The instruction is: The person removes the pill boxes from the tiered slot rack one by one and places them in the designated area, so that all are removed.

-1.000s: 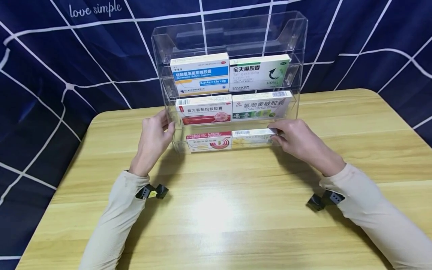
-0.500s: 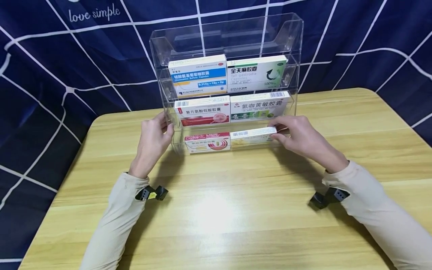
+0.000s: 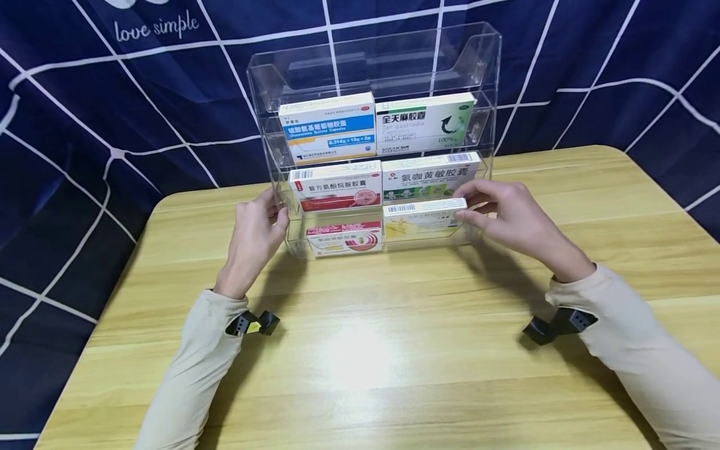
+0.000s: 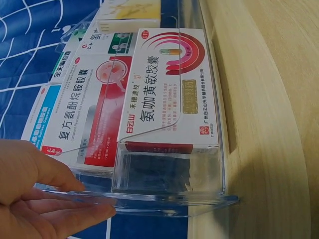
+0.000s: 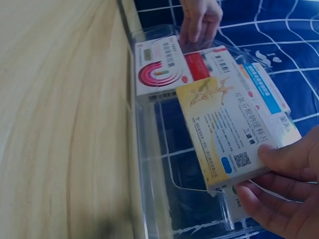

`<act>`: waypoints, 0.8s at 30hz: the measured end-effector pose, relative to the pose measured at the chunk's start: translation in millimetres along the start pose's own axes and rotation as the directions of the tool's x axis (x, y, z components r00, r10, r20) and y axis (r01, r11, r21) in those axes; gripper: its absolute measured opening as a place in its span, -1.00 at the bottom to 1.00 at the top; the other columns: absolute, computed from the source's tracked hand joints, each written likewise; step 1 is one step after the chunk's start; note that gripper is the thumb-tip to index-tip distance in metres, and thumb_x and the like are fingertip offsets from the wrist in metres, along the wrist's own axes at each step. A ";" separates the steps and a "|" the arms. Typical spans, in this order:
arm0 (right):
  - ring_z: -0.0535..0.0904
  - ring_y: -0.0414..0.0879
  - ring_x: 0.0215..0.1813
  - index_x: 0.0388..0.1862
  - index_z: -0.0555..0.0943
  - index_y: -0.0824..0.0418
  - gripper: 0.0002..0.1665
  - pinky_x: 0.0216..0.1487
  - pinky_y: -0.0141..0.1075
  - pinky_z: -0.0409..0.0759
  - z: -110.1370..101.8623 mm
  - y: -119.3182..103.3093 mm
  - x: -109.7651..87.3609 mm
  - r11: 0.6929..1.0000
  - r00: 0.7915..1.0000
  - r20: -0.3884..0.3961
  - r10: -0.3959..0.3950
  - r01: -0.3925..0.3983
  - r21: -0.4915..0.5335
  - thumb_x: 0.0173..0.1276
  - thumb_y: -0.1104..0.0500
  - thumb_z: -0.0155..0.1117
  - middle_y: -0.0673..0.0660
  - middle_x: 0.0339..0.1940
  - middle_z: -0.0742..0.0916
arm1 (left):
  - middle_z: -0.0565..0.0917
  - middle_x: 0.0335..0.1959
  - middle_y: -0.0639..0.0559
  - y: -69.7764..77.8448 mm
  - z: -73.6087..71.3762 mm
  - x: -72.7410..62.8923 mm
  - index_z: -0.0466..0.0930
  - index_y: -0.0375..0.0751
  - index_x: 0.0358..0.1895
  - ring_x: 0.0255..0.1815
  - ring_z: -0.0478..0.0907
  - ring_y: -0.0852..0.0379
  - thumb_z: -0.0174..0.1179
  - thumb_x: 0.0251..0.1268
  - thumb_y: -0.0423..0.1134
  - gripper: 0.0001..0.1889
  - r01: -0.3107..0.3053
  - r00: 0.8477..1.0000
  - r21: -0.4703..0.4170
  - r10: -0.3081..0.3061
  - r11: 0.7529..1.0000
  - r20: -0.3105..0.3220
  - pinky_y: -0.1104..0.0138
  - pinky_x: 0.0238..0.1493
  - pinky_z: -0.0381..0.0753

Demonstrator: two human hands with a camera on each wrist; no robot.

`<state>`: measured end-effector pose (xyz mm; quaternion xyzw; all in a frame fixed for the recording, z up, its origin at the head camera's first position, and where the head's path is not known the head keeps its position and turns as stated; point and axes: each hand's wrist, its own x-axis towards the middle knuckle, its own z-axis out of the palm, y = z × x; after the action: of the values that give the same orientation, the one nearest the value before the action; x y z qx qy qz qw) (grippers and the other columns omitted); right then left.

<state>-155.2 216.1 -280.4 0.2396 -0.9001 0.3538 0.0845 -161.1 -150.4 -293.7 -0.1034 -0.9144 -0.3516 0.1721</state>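
My right hand [image 3: 517,222] pinches the right end of a yellow-and-white medicine box [image 3: 419,223], thumb in front and fingers behind. The box is raised at the lowest tier of a clear acrylic display rack [image 3: 368,56], and the right wrist view shows it tilted above the tier. On the rack's left side, my left hand [image 3: 254,240] grips the clear side edge between thumb and fingers. A red-and-white capsule box [image 4: 167,89] sits in the lowest tier, beside the space under the raised box.
The middle tier holds a red-banded box [image 3: 337,187] and a green-and-white box [image 3: 430,177]. Above stand a blue-banded box [image 3: 329,129] and a green-edged box [image 3: 424,123]. The rack is on a wooden table [image 3: 360,312], before a dark blue checked cloth [image 3: 185,81].
The yellow-and-white box has risen out of the lowest tier in my right hand, which moved up and slightly right. My left hand stays on the rack's side.
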 end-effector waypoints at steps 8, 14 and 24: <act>0.59 -0.36 -0.28 -0.10 0.60 0.42 -0.74 -0.20 -0.63 0.61 -3.0 -0.8 0.0 0.982 0.993 0.022 0.113 -0.115 0.150 0.22 0.36 0.36 0.24 -0.22 0.69 | 0.67 -0.15 -0.42 0.0 0.8 -0.8 0.55 -0.60 -0.07 -0.14 0.68 -0.24 0.00 0.19 -0.55 -0.73 -0.004 1.000 0.005 0.004 1.000 0.005 0.08 -0.08 0.73; 0.63 -0.26 -0.28 -0.05 0.59 0.41 -0.70 -0.24 -0.54 0.64 -5.7 0.0 -0.9 0.948 0.979 0.049 0.195 -0.202 0.245 0.25 0.33 0.35 0.06 -0.27 0.69 | 0.67 -0.16 -0.42 0.4 0.2 -0.4 0.55 -0.60 -0.10 -0.15 0.68 -0.23 0.01 0.19 -0.55 -0.75 -0.020 1.000 0.011 0.019 1.000 0.005 0.08 -0.09 0.74; 0.66 -0.29 -0.27 -0.02 0.59 0.35 -0.65 -0.25 -0.48 0.66 -10.2 1.8 -5.7 0.862 0.931 0.092 0.354 -0.363 0.353 0.25 0.24 0.38 0.00 -0.32 0.75 | 0.67 -0.15 -0.42 -0.4 -0.3 -0.7 0.56 -0.59 -0.12 -0.14 0.68 -0.23 0.00 0.18 -0.56 -0.76 -0.011 1.000 -0.003 0.011 1.000 0.000 0.09 -0.10 0.74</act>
<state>-151.3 226.3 -275.8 0.0838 -0.8486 0.5208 -0.0394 -160.5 -150.9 -294.1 -0.1087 -0.9133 -0.3519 0.1737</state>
